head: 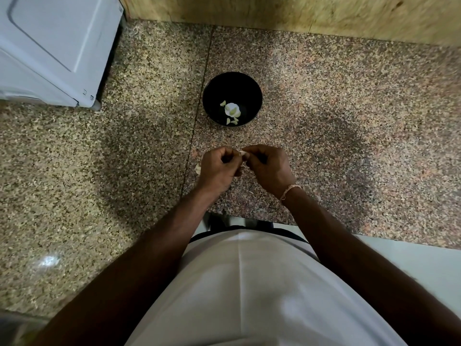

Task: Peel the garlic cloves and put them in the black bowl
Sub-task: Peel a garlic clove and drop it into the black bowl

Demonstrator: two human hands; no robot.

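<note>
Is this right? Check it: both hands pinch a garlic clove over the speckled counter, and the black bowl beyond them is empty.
Not quite. The head view shows the black bowl is not empty: several pale peeled cloves lie in its bottom. The rest stands: the left hand and right hand pinch a garlic clove between them over the speckled counter.

You're looking at a speckled granite counter [324, 108] w/ a seam running down it. A black bowl [212, 96] is sitting on it near the back; a white appliance [50, 46] is standing at back left.
</note>
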